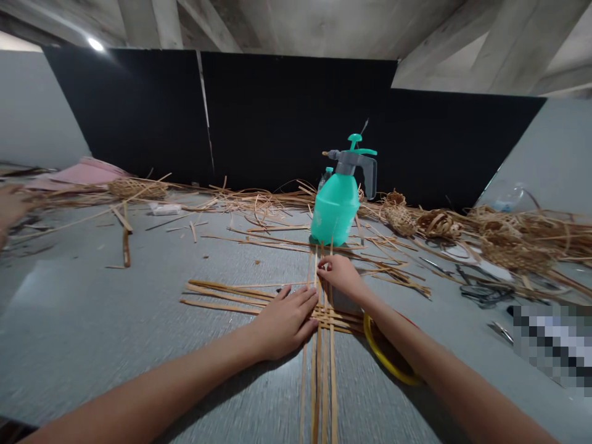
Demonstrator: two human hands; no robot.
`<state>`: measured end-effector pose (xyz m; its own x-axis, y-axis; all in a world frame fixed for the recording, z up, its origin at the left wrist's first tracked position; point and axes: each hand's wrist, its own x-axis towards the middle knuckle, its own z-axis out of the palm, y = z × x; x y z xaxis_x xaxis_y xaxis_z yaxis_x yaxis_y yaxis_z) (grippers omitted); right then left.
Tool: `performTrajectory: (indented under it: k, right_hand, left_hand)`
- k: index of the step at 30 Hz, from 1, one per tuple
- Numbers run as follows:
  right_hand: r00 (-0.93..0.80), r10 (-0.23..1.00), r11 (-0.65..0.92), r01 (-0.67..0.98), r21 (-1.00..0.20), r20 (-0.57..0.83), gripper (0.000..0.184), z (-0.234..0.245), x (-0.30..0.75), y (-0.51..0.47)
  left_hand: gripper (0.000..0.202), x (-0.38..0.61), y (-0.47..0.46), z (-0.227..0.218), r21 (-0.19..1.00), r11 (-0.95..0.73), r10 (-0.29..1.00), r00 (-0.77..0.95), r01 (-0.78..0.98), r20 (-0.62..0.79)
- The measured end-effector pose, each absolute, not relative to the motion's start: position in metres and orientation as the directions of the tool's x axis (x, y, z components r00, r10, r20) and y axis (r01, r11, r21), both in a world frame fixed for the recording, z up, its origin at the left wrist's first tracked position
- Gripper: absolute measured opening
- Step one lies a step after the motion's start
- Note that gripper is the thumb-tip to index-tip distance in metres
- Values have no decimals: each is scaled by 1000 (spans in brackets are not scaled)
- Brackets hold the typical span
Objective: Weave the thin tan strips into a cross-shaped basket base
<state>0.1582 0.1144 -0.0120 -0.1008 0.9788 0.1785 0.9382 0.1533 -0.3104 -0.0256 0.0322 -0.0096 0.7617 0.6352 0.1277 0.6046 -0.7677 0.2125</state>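
Note:
Thin bamboo strips lie crossed in a small woven patch on the grey table. My left hand lies flat on the horizontal strips, fingers stretched out and pressing them down just left of the crossing. My right hand is beyond the patch, its fingers pinched on the far end of an upright strip. A yellow ring lies on the table under my right forearm.
A teal pump spray bottle stands just behind the weave. Loose strips and woven scraps litter the back and right. Scissors and pliers lie at right. Another person's hand shows at the far left edge.

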Motion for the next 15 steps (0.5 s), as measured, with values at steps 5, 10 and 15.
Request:
performTrajectory:
  k: [5,10,15]
  right_hand:
    - [-238,957,263,952,-155,164,26,-12,164,109]
    - [-241,966,248,966,-69,95,44,-26,173,101]
    - [-234,972,235,970,-52,27,50,-33,176,103]
  left_hand:
    - [47,-26,32,-12,202,-766,639,756,610,140]
    - [47,-26,31,-10,203,-766,639,756,610,143]
    - [46,-27,31,-10,214,-765,640,755,608,144]
